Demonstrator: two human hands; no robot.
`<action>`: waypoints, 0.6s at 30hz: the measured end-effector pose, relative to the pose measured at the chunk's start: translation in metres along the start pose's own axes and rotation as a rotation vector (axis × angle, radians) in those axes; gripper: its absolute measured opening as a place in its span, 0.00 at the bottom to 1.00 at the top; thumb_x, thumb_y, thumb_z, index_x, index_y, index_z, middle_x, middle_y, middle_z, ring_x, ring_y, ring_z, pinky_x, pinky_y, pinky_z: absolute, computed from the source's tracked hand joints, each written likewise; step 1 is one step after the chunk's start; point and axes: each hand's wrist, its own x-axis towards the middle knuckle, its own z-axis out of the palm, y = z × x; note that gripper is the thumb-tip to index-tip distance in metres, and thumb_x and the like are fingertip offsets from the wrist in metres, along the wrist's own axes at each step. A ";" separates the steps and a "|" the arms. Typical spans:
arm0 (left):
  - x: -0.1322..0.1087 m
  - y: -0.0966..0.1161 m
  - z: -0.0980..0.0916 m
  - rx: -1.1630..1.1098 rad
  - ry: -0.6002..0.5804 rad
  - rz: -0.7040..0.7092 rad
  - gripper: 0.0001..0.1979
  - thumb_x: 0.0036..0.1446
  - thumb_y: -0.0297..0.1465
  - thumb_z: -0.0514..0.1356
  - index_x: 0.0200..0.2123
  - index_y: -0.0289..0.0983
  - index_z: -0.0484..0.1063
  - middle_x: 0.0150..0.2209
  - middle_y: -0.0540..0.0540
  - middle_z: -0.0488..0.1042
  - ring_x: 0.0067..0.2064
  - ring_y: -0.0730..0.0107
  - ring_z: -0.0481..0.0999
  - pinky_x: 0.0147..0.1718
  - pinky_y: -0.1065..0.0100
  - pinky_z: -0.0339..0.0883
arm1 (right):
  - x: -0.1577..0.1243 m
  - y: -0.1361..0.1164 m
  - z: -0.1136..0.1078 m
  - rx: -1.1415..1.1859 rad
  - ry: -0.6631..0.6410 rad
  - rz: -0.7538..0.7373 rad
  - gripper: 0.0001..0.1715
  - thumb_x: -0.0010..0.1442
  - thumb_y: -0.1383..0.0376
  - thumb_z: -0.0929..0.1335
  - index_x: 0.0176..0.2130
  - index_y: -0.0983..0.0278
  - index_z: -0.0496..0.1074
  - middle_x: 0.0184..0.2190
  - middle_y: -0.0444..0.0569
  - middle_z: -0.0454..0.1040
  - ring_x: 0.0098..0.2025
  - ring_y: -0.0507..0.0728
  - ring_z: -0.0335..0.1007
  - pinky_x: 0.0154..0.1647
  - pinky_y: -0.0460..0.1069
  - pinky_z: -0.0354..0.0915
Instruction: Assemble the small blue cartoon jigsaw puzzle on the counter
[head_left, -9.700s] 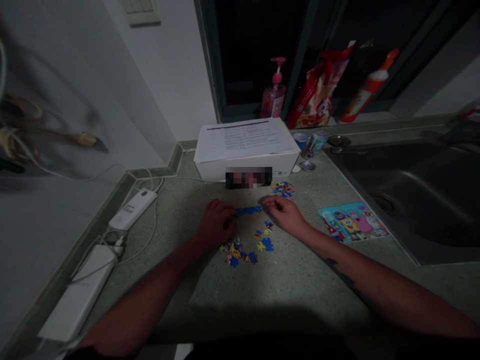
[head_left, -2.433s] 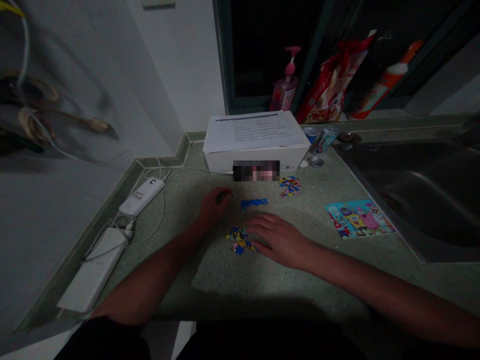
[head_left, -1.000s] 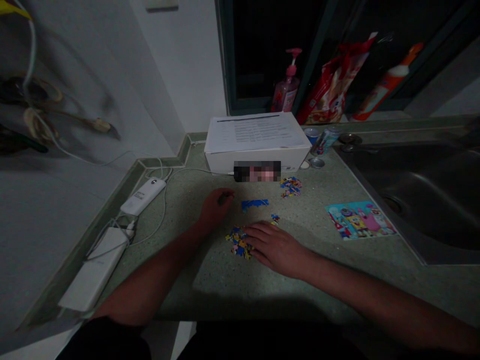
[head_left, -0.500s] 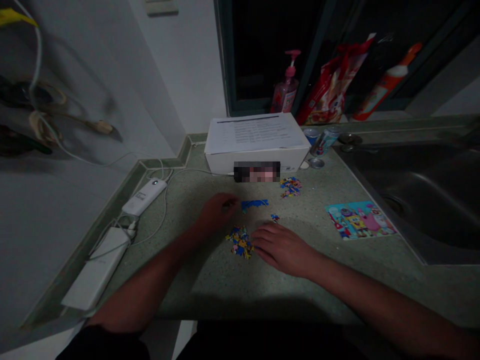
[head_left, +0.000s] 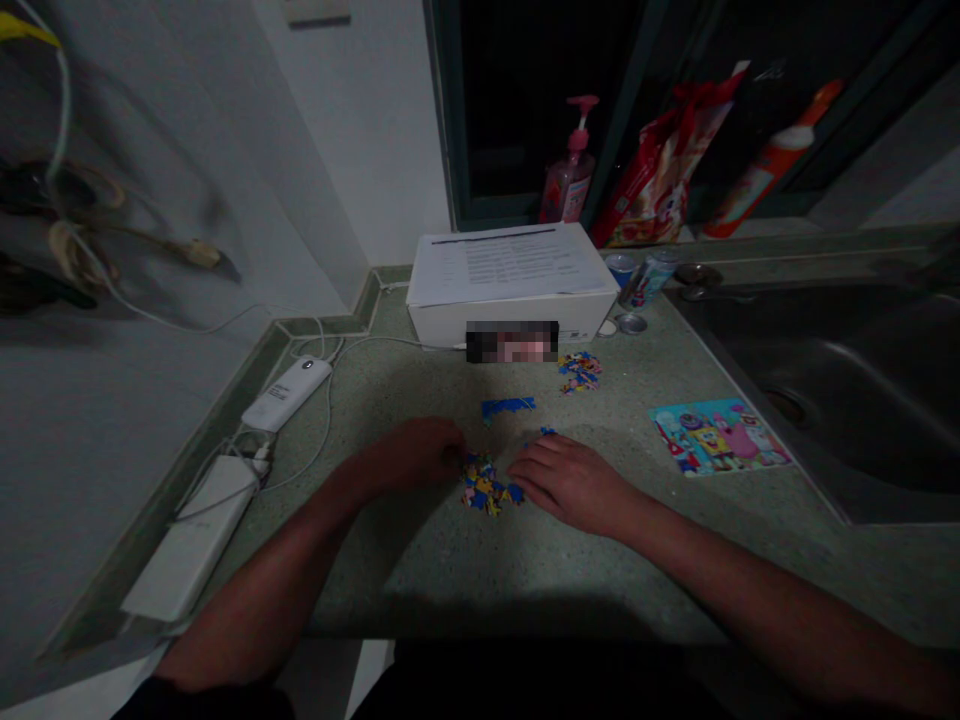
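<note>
A loose pile of jigsaw puzzle pieces (head_left: 484,485) lies on the counter between my hands. At its left edge is my left hand (head_left: 431,450), its fingers curled together; whatever they pinch is hidden in shadow. My right hand (head_left: 571,485) rests palm down on the right side of the pile, fingers stretched out, with a blue piece by the fingertips. Beyond my hands sits a joined strip of blue puzzle pieces (head_left: 508,407). A small blue piece (head_left: 548,431) shows just past my right hand, partly covered. Farther back is a second heap of pieces (head_left: 580,371).
A colourful cartoon picture card (head_left: 720,437) lies beside the sink (head_left: 840,400) on the right. A white box (head_left: 514,275) stands at the back, a pixelated patch before it. Power banks (head_left: 199,535) and cables line the left edge. Cans (head_left: 651,280) stand behind right.
My left hand has moved from beside the blue strip back toward me, to the pile's left edge. My right hand has stayed nearly in place, and a blue piece now shows by its fingertips.
</note>
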 end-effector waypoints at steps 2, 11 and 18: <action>0.000 0.001 0.002 0.018 -0.035 0.009 0.05 0.55 0.29 0.67 0.35 0.44 0.82 0.35 0.47 0.82 0.36 0.60 0.79 0.36 0.66 0.66 | 0.000 0.001 -0.001 -0.004 0.003 0.003 0.12 0.75 0.65 0.66 0.47 0.62 0.81 0.40 0.51 0.82 0.44 0.61 0.77 0.48 0.57 0.71; 0.000 0.005 0.011 -0.050 -0.040 0.050 0.05 0.53 0.26 0.67 0.31 0.44 0.82 0.30 0.49 0.80 0.31 0.62 0.78 0.31 0.66 0.64 | -0.002 0.016 -0.007 -0.058 0.058 0.063 0.17 0.78 0.64 0.63 0.48 0.61 0.82 0.41 0.51 0.83 0.44 0.61 0.78 0.50 0.57 0.73; -0.002 0.012 0.007 -0.002 -0.052 0.008 0.06 0.51 0.26 0.65 0.27 0.44 0.79 0.27 0.49 0.79 0.28 0.62 0.76 0.28 0.66 0.61 | -0.005 0.033 -0.016 -0.128 0.158 0.226 0.18 0.77 0.63 0.63 0.48 0.62 0.82 0.43 0.53 0.85 0.45 0.62 0.81 0.50 0.58 0.75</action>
